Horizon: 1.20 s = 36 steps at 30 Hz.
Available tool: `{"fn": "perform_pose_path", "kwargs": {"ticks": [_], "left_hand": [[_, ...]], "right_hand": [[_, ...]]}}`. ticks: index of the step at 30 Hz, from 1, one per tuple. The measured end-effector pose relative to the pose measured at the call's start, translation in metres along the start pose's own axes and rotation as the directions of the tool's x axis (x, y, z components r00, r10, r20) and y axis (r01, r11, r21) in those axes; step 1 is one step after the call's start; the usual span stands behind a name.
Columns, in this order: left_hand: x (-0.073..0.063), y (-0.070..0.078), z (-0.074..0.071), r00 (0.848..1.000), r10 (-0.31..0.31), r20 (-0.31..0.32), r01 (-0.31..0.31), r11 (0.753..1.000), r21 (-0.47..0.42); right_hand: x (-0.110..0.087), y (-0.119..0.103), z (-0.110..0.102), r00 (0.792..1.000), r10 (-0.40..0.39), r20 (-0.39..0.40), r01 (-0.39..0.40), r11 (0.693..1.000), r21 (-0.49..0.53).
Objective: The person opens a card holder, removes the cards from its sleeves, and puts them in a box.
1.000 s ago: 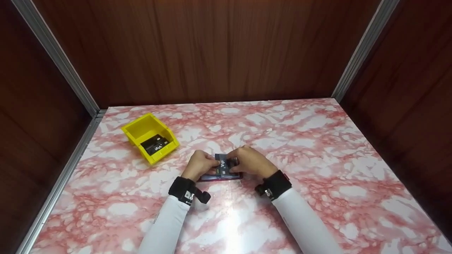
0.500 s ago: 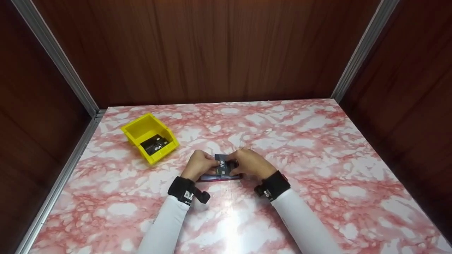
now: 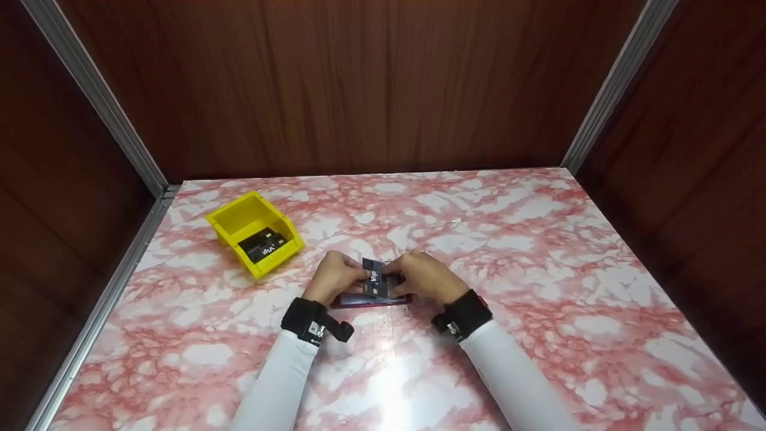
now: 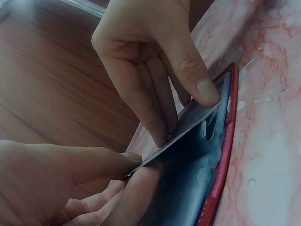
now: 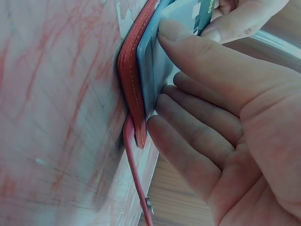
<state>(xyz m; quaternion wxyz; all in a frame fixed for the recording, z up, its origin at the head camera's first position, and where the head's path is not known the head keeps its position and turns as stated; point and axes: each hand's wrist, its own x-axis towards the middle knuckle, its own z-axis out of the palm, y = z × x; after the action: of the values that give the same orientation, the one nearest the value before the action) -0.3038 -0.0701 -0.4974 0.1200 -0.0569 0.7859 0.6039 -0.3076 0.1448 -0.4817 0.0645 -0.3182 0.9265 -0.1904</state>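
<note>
A dark bank-style card (image 3: 374, 278) printed "Vip" stands slanted over a red-edged card holder (image 3: 359, 302) with clear plastic sleeves. My left hand (image 3: 335, 278) pinches the card between thumb and fingers. In the left wrist view the holder (image 4: 229, 136) lies open, with stitching along its red rim. My right hand (image 3: 428, 276) holds a plastic sleeve of it, thumb on one face and fingertips at the far side. From the right wrist, the card (image 5: 207, 16) shows beside the sleeve's edge; how far it reaches into the sleeve I cannot tell.
A yellow bin (image 3: 239, 218) stands at the left with several black "Vip" cards (image 3: 262, 245) in it. The table (image 3: 538, 269) has a red-and-white marbled top, with brown wooden panels (image 3: 359, 90) around it. A thin red strap (image 5: 134, 165) hangs from the holder.
The card has tilted and shifted slightly up and left, with my left hand moving a little the same way. My right hand stays nearly in place on the holder.
</note>
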Motion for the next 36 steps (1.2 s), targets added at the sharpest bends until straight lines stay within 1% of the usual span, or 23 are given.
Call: {"fn": "perform_pose_path", "kwargs": {"ticks": [5, 9, 13, 18, 23, 30, 36], "left_hand": [[-0.001, 0.002, -0.002, 1.0, 0.002, -0.027, -0.002, 1.0, 0.014], [0.0, 0.003, -0.005, 0.999, 0.002, -0.033, -0.001, 1.0, 0.031], [0.002, 0.004, -0.01, 1.0, 0.012, -0.02, -0.011, 0.998, 0.062], [0.004, 0.006, -0.017, 1.0, 0.025, 0.013, -0.026, 0.995, 0.099], [0.004, 0.007, -0.023, 0.999, 0.02, 0.026, -0.023, 0.995, 0.092], [0.005, 0.009, -0.031, 1.0, 0.005, 0.008, -0.005, 0.995, 0.1], [0.003, 0.01, -0.035, 1.0, 0.019, -0.009, -0.018, 0.994, 0.111]], "right_hand": [[0.0, 0.002, 0.001, 1.0, -0.014, -0.005, 0.014, 1.0, -0.004], [0.0, 0.002, 0.001, 1.0, -0.026, 0.002, 0.026, 1.0, 0.007], [-0.001, 0.001, 0.0, 1.0, -0.029, 0.007, 0.029, 1.0, -0.003], [-0.001, 0.001, 0.0, 1.0, -0.019, 0.011, 0.019, 1.0, -0.02], [0.0, 0.001, 0.001, 1.0, -0.021, 0.009, 0.021, 0.999, -0.028], [-0.001, 0.0, 0.0, 1.0, -0.008, 0.009, 0.008, 1.0, -0.025], [-0.001, 0.001, 0.001, 1.0, -0.012, 0.0, 0.012, 1.0, -0.023]]}}
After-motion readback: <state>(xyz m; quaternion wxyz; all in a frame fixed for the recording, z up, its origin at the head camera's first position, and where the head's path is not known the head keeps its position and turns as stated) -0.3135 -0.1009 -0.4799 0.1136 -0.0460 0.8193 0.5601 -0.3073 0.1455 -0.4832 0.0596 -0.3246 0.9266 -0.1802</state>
